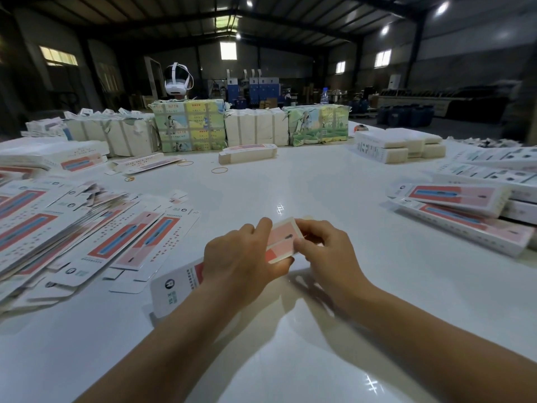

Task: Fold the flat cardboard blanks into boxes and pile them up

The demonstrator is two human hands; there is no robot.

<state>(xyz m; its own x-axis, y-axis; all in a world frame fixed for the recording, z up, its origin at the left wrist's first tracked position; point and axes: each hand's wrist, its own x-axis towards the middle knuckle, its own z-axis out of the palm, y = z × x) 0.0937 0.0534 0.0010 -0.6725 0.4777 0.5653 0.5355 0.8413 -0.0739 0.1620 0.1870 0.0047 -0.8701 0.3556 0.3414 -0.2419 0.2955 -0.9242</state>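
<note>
White table (290, 175); hands (279, 251) gripping box (283, 238)

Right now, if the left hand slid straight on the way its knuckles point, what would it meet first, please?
Probably nothing near: beyond the left hand and its pink-and-white cardboard box, the glossy white table looks free up to the wrapped paper bundles, though depth is unclear.

The table (290, 181) is smooth, glossy white, mirroring the lamps. The blanks (96, 237) and boxes (462, 210) are printed cardboard with a slight sheen; the bundles (189, 126) behind wear creased, torn paper wrapping
</note>
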